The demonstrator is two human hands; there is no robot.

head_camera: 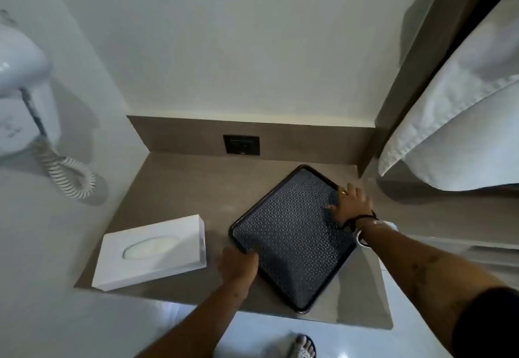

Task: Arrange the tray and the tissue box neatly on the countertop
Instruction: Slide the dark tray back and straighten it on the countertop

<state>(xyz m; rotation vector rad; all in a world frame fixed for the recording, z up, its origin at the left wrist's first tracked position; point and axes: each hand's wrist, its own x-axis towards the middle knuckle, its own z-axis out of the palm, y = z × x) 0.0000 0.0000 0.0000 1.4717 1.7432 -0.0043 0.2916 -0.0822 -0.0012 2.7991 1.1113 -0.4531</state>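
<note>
A dark rectangular tray (289, 234) with a patterned inner surface lies skewed on the brown countertop (179, 189), one corner pointing at the back wall. My left hand (238, 266) grips its near-left rim. My right hand (351, 204) holds its right rim, fingers over the edge. A white tissue box (151, 252) with an oval slot lies flat to the left of the tray, near the counter's front edge, slightly angled and apart from the tray.
A white wall-mounted hair dryer (19, 99) with a coiled cord (70, 175) hangs at the left. A black socket (241, 145) sits in the brown backsplash. White towels (455, 121) hang at the right. My foot (302, 346) shows below the counter edge.
</note>
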